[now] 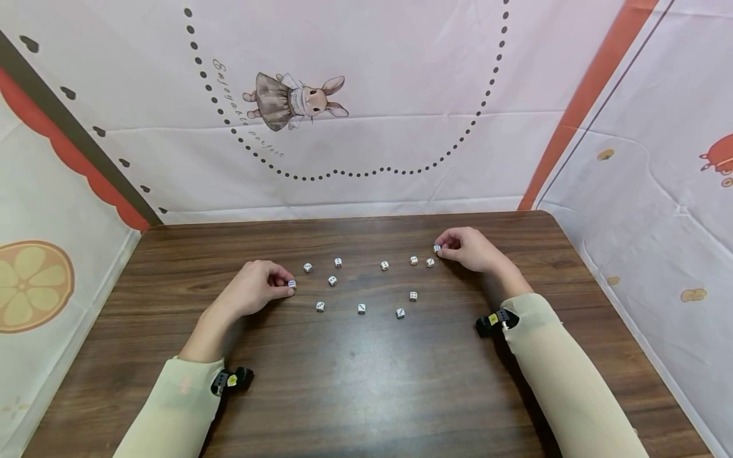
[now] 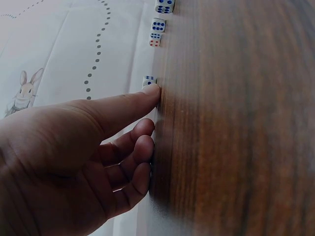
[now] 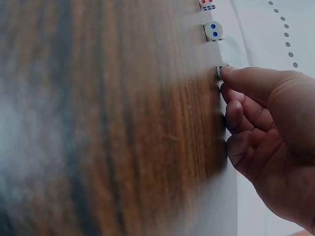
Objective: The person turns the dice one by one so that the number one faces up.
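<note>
My left hand (image 1: 254,289) pinches a white die (image 1: 292,284) between thumb and fingers, low over the table on the left side. In the left wrist view, the thumb (image 2: 123,109) partly hides that die (image 2: 149,79), and the other fingers curl loosely beneath. Farther right, my right hand (image 1: 472,250) pinches another white die (image 1: 437,249) near the table's back edge. Its thumb covers much of the die (image 3: 219,73) in the right wrist view. Just beside this die sits a loose one (image 1: 430,262). Closest to the left hand are two loose dice, one (image 1: 307,268) farther back and one (image 1: 320,306) nearer the front.
Several more white dice lie spread between the hands, among them one at the middle back (image 1: 385,265) and one at the front (image 1: 361,309). The brown wooden table (image 1: 349,394) meets a printed cloth backdrop (image 1: 401,83) behind it and at both sides.
</note>
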The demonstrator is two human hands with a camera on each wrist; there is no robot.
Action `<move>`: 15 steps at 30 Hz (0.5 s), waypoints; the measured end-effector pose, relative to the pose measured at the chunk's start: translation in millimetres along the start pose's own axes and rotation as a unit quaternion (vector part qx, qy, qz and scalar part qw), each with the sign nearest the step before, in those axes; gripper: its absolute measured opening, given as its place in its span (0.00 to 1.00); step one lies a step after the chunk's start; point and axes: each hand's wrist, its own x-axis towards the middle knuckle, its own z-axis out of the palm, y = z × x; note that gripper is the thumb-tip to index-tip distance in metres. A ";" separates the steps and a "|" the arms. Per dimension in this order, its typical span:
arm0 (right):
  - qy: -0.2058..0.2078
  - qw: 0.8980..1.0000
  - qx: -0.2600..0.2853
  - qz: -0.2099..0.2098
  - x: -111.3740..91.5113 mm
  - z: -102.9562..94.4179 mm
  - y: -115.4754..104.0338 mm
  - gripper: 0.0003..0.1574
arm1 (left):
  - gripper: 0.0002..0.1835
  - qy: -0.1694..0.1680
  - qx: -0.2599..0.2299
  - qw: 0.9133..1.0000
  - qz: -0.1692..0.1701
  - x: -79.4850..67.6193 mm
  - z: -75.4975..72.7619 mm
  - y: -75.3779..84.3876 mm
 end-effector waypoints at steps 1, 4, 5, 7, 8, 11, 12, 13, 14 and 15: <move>0.000 1.000 0.000 -0.001 0.4 0.3 -0.1 0.07 | 0.05 0.000 0.000 1.000 0.000 0.0 0.0 0.1; -0.001 1.000 -0.003 -0.001 1.4 0.8 -0.5 0.08 | 0.05 -0.001 0.000 1.000 -0.002 0.2 0.1 0.0; -0.001 1.000 -0.004 -0.001 1.9 0.9 -0.8 0.08 | 0.05 -0.001 -0.001 1.000 -0.003 0.3 0.1 0.0; -0.001 1.000 -0.007 0.000 2.4 1.2 -1.1 0.09 | 0.05 -0.002 -0.002 1.000 -0.003 0.3 0.1 -0.2; -0.001 1.000 -0.009 -0.002 2.7 1.3 -1.4 0.09 | 0.05 -0.002 -0.002 1.000 -0.003 0.4 0.2 -0.3; -0.002 1.000 -0.015 -0.010 2.9 1.1 -2.9 0.11 | 0.05 -0.002 -0.001 1.000 -0.003 0.4 0.2 -0.4; -0.002 1.000 -0.016 -0.011 2.8 0.8 -3.6 0.12 | 0.05 -0.001 -0.001 1.000 -0.001 0.5 0.3 -0.3; -0.003 1.000 -0.017 -0.015 2.8 0.5 -4.2 0.12 | 0.05 0.000 -0.001 1.000 0.000 0.4 0.3 -0.2; -0.003 1.000 -0.019 -0.019 3.0 0.3 -4.4 0.13 | 0.05 0.000 0.000 1.000 0.000 0.2 0.2 0.1; -0.003 1.000 -0.020 -0.021 3.2 0.2 -4.5 0.13 | 0.05 0.000 0.000 1.000 0.001 0.0 0.0 0.5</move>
